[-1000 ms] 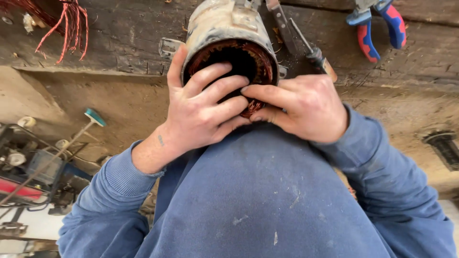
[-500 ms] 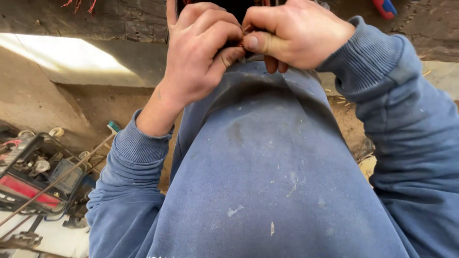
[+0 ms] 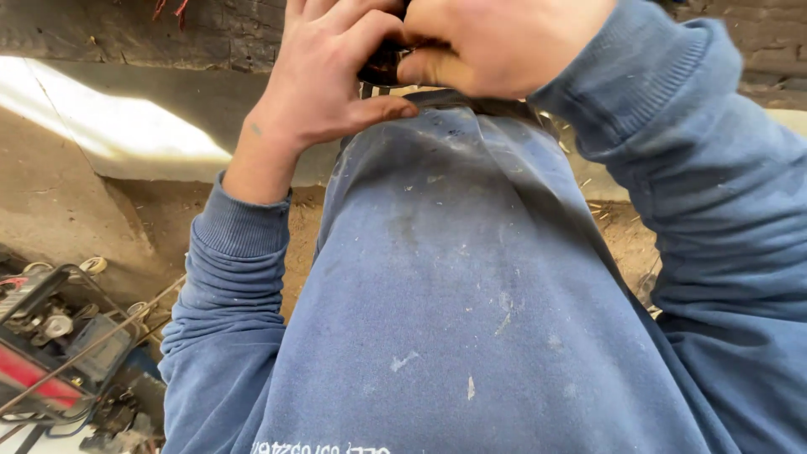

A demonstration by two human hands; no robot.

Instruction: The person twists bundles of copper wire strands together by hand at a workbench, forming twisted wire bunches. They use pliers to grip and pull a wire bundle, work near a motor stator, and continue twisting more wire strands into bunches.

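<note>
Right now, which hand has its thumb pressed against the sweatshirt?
The left hand: its thumb lies flat on the blue sweatshirt. The right hand sits higher, fingers curled on the dark part.

Daylight scene, fairly bright overall. Strong sun patch, near blown out, on the pale concrete slab (image 3: 126, 126) at upper left; ground below it sits in soft shade. The dusty blue cotton sweatshirt (image 3: 454, 319) is evenly lit & sharp, specks clear. Both hands at top edge are cropped, slight motion blur. Wide-angle stretch twd corners; the red & black machine (image 3: 42, 353) at lower left is dim, a bit soft.
</note>
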